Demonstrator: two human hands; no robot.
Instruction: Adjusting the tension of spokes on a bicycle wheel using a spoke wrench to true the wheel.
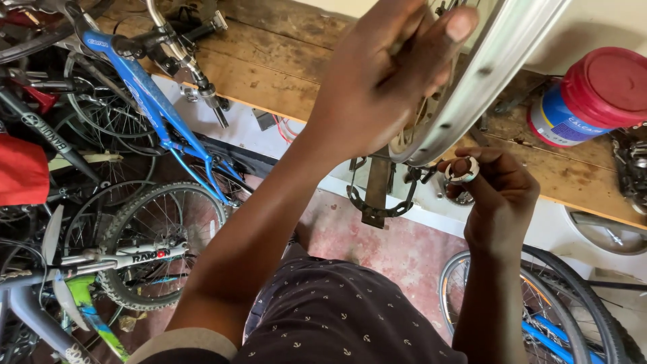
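Note:
My left hand [387, 71] is raised in the middle of the view, fingers closed around a thin spoke-like part beside a bare silver wheel rim [499, 64]. The rim rises to the upper right over a wooden workbench [269, 61]. Just below the rim, my right hand [495, 192] pinches a small silver ring-shaped part [463, 170] between thumb and fingertips. A short loop of chain [381, 205] hangs from a metal bracket under the bench edge.
A blue bicycle frame [151, 101] and several other bicycles and wheels crowd the left side. A red-lidded plastic tub [590, 94] stands on the bench at the right. Another bicycle wheel [559, 303] is at the lower right, above a reddish floor [391, 249].

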